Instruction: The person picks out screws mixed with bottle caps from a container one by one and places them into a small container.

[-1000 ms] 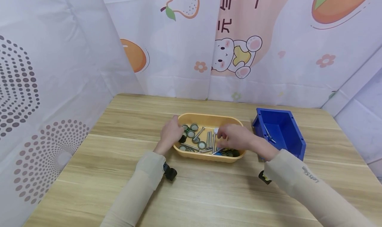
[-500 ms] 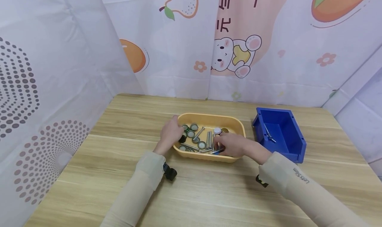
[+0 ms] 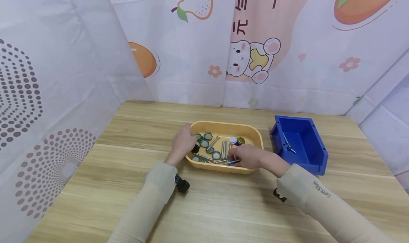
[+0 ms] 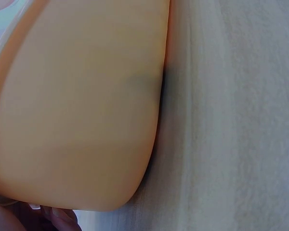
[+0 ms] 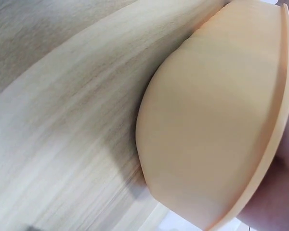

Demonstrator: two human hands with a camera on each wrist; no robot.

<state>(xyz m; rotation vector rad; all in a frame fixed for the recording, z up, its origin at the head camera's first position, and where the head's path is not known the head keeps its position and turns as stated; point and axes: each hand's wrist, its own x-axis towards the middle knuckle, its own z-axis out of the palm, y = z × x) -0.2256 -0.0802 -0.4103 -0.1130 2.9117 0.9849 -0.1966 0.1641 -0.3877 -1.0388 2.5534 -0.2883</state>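
A yellow plastic tray [image 3: 223, 124] with rounded ends holds loose bottle caps and long metal bolts. My left hand [image 3: 184, 141] grips the tray's left end, its fingers curled at the rim; the left wrist view shows part of them beside the tray wall [image 4: 82, 106]. Inside the right part, my right hand [image 3: 247, 155] reaches down with bent fingers at a bolt [image 3: 230, 162] near the front wall. Whether it pinches that bolt is hidden. A white cap [image 3: 233, 140] and a gold cap [image 3: 241, 140] lie behind this hand; silver caps [image 3: 204, 143] lie toward the left.
A blue open-front bin [image 3: 298, 143] stands right of the tray on the wooden table [image 3: 223, 207], with a bolt [image 3: 289, 147] inside. Printed curtains [image 3: 191, 58] hang behind and to the left. In the right wrist view, the tray's outer wall [image 5: 207, 115] stands close.
My right hand has moved lower and toward the tray's front wall, then stayed almost in place, uncovering the white and gold caps. My left hand keeps its grip on the tray.
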